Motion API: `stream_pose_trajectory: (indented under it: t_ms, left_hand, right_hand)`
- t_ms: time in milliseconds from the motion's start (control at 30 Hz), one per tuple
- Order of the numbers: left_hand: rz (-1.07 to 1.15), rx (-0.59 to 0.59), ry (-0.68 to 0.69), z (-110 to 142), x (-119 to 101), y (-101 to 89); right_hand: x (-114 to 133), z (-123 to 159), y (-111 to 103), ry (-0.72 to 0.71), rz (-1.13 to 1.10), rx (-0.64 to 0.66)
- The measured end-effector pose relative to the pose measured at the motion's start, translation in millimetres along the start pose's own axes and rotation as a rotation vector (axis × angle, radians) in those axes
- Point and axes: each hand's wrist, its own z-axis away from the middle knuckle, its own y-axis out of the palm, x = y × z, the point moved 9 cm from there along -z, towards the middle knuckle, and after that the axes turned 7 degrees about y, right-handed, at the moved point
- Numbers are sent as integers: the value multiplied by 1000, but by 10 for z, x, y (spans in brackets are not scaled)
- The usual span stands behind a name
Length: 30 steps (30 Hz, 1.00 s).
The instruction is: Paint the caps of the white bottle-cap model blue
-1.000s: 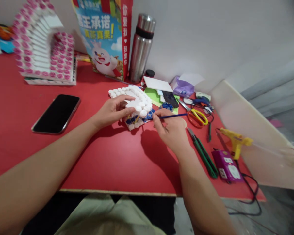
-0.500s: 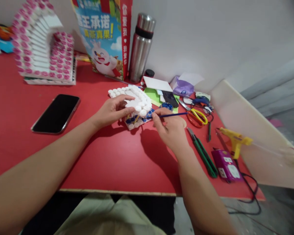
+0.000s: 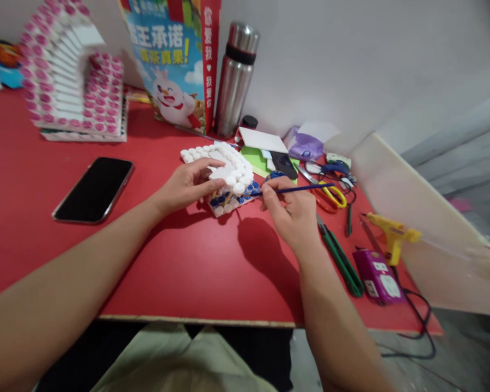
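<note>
A small craft model, covered in white round pieces with some blue ones low on its right side, rests on the red table. My left hand is closed on the model's left side, thumb and fingers gripping its edge. In my right hand a thin blue paintbrush is pinched, its tip pointing left at the blue pieces; whether the tip touches them I cannot tell. Partly hidden behind that hand is a small round container of blue.
To the right lie yellow-handled scissors, a green utility knife, a yellow glue gun and a purple box. At left are a phone and a pink-and-white model. A steel flask and a printed bag stand behind.
My right hand has moved a little to the right with the paintbrush, drawing its tip back from the model. My left hand and the model have stayed in place.
</note>
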Motion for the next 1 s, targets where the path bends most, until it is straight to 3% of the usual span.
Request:
stream_pose_trajectory:
  t_ms: [233, 367, 567, 1000]
  left_hand:
    - [8, 1, -11, 4, 40, -3]
    - [7, -5, -2, 4, 36, -11]
    - [-11, 6, 1, -1, 46, -9]
    - [1, 1, 12, 1, 32, -10]
  right_hand:
    - [-91, -11, 31, 47, -10, 42]
    - [-164, -11, -26, 124, -31, -6]
    - [-133, -29, 29, 79, -14, 25]
    - [-208, -22, -25, 141, -26, -16]
